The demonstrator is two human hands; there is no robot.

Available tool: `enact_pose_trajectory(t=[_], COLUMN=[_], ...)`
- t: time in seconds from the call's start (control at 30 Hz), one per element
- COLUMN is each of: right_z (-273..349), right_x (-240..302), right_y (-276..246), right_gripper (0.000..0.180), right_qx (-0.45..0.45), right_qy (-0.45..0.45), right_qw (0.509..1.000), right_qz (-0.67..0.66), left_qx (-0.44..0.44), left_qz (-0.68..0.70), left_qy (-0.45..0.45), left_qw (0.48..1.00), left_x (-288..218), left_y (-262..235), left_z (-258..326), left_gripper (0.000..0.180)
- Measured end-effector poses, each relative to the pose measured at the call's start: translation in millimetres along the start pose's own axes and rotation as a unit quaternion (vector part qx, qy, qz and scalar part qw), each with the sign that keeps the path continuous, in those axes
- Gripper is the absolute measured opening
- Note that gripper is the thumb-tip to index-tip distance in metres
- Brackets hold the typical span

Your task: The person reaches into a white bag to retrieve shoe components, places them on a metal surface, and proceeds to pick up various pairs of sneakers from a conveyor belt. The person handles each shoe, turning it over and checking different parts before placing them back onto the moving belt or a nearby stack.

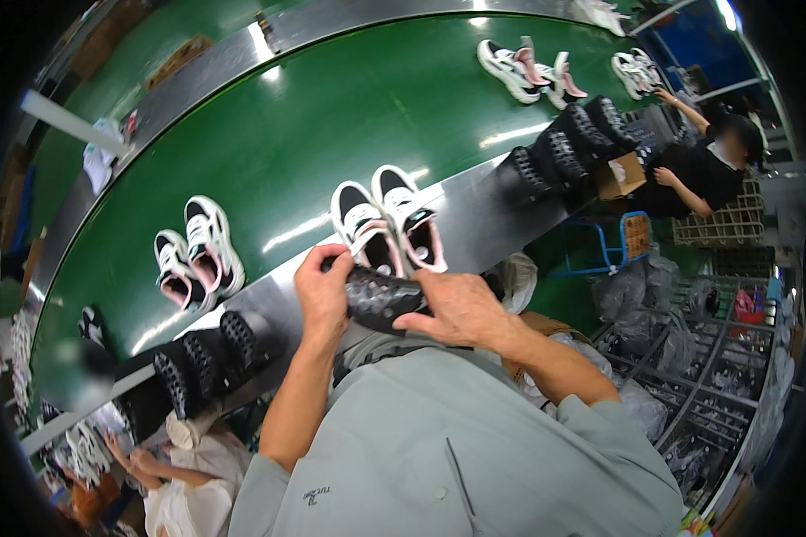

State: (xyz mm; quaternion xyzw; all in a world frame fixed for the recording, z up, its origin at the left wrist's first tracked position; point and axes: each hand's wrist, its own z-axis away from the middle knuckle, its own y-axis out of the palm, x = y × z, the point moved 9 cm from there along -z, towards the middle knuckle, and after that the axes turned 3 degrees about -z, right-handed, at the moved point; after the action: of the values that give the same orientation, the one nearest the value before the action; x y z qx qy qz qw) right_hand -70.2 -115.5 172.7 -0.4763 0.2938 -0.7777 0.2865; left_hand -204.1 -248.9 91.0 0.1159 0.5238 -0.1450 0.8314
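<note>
Sneaker pair (pixel 398 211) just beyond black piece (pixel 381 300)

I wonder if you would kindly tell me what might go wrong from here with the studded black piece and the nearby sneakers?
The studded black piece is held near its ends by the left hand and the right hand; if either slips, it might tip or drop.

The white-and-black sneakers sit just beyond it, heels close to both hands, so a careless move could knock them askew.
</note>
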Motion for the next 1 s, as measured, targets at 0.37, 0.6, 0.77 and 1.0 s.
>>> enact_pose_trajectory(t=[0.37, 0.6, 0.77, 1.0], right_z=[-3, -57, -100, -106], right_x=[-25, -23, -31, -43], right_y=[-6, 28, 85, 94], right_gripper=[0.04, 0.021, 0.019, 0.019], right_qx=[0.006, -0.062, -0.166, -0.231], right_qy=[0.033, -0.006, -0.067, -0.151], right_qw=[0.997, 0.983, 0.963, 0.949], right_qz=[0.062, 0.171, 0.203, 0.153], left_qx=[-0.025, 0.161, 0.159, 0.2], left_qz=[-0.423, -0.472, -0.488, -0.436], left_qy=[0.249, 0.309, 0.289, 0.223], left_qw=[0.871, 0.81, 0.808, 0.848], left_x=[-33, 3, 2, 11], left_y=[8, 65, 67, 53], left_z=[0, -50, -49, -63], left_gripper=[0.049, 0.044, 0.017, 0.024])
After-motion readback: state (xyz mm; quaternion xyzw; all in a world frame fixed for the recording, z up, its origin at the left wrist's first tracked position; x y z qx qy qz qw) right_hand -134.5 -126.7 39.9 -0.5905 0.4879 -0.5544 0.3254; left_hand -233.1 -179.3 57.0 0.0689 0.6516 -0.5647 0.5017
